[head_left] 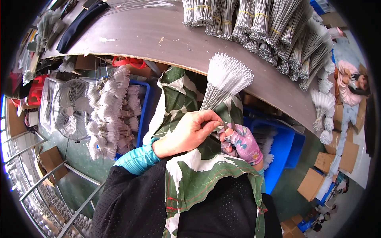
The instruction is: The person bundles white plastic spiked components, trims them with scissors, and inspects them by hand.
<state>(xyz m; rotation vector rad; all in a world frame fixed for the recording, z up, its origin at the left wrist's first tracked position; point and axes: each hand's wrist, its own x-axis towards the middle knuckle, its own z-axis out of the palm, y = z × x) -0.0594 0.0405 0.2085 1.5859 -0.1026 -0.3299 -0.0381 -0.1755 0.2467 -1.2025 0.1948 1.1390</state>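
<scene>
A bundle of thin wire brushes [228,77] with white bristle heads fans out above my lap, heads pointing toward the table. My bare left hand [194,129] is closed around the lower wire stems, thumb and forefinger pinched together. Close against it is my right hand [243,146], in a pink patterned glove with bare fingertips. Its fingers are curled at the stems near a small dark, pointed thing, too small to name. The lower ends of the wires are hidden by my hands. A green and white camouflage apron [198,164] lies under both hands.
Tied wire bundles [260,23] are stacked on the brown table [158,37] ahead. At left stand a fan [71,109] and many white-bristled brushes [113,111] by a blue bin [143,115]. Another blue bin [279,152] is at right, with cardboard boxes [311,184] beyond.
</scene>
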